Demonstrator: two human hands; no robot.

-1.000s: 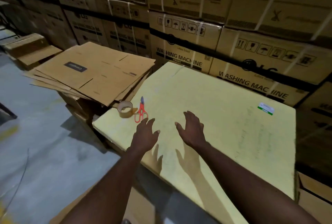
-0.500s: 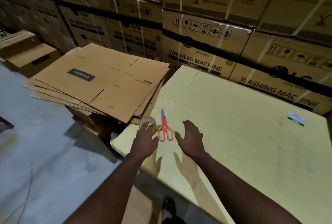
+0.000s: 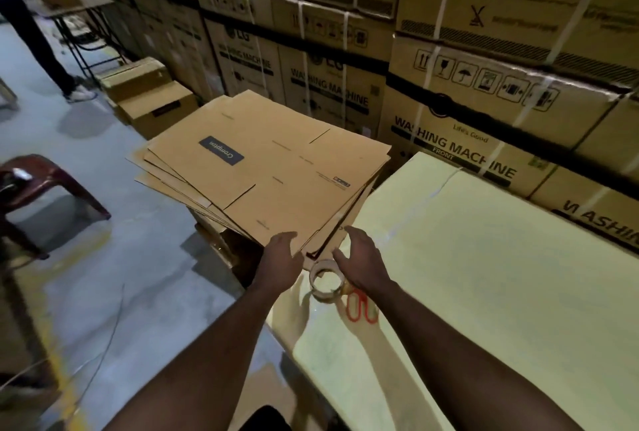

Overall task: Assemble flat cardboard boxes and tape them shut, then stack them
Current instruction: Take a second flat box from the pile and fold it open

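The wall of big cartons (image 3: 484, 126) behind reads "WASHING MACHINE", with "LG", "Life's Good" and "FRONT" on the nearest one, and a row of handling symbols above. The stack of flat cardboard boxes (image 3: 269, 175) sits just left of the yellow table (image 3: 501, 292), and its top sheet carries a dark label (image 3: 221, 155) that looks like "Crompton", seen upside down. The smaller print on the sheet is too fine to read. Half a second ago both hands hovered over the table by the tape roll (image 3: 325, 280) and the red-handled scissors (image 3: 361, 308). Now they have reached forward to the stack's near corner. The left hand (image 3: 281, 256) is open with its fingers at the edge of the top sheet; the right hand (image 3: 359, 263) is open just beside it, above the tape and scissors. A maroon chair (image 3: 41, 185) has come into sight on the left.
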